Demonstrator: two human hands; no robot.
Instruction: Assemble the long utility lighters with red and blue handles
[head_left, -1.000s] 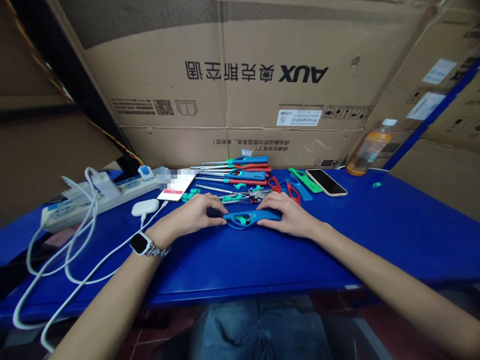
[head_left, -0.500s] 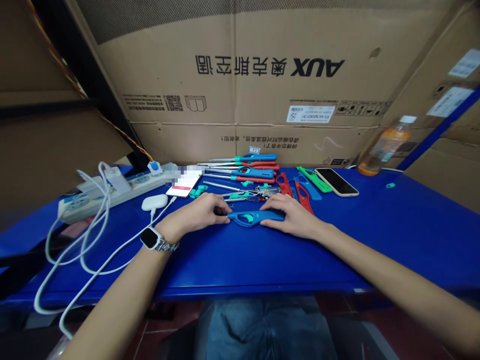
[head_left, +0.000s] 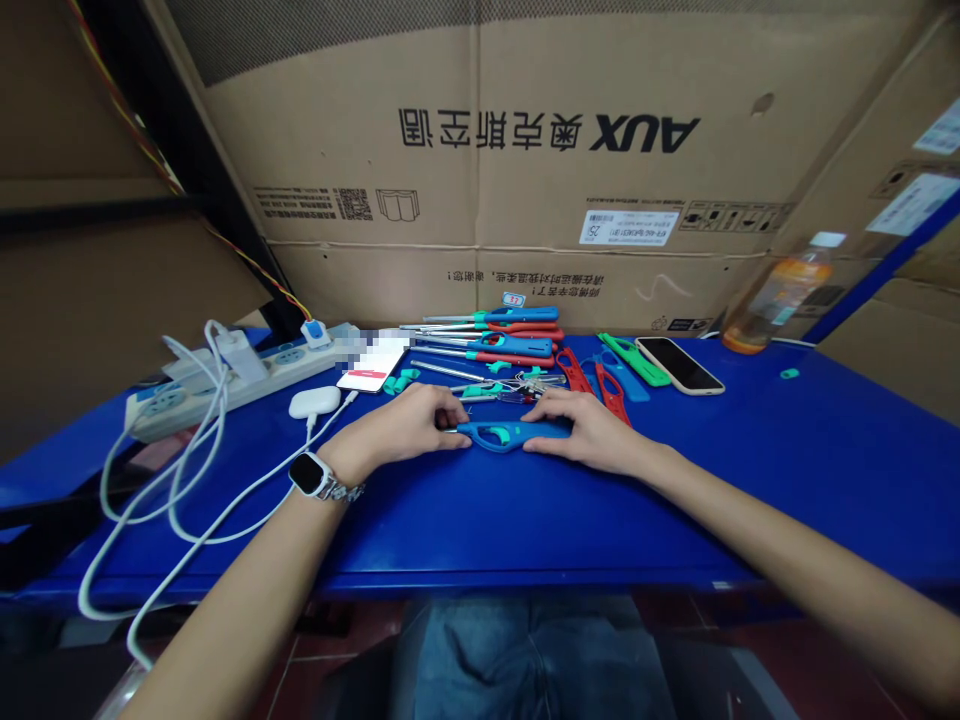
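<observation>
A blue utility lighter [head_left: 517,431] with a green trigger [head_left: 501,435] lies lengthwise between my hands, just above the table. My left hand [head_left: 414,425] pinches its left end, where a short bit of metal tube [head_left: 451,430] shows among the fingers. At the other end, my right hand [head_left: 592,430] grips the blue handle between thumb and fingers. Right behind it are loose metal rods and thin wires [head_left: 529,382]. Further back lies a pile of assembled blue and red lighters [head_left: 517,346]. Empty red handle shells [head_left: 613,392] and a green shell [head_left: 634,360] sit behind my right hand.
On the left are a power strip [head_left: 225,392], white cables [head_left: 176,500] and a white earbud case [head_left: 315,402]. A white phone [head_left: 375,363] lies near small green parts [head_left: 401,380]. Another phone [head_left: 679,365] and an orange drink bottle [head_left: 780,300] are at right. A large carton [head_left: 525,200] stands behind.
The view has shifted slightly. My left fingertips have moved a little right, closer against the lighter's front end. My right hand keeps its hold on the handle.
</observation>
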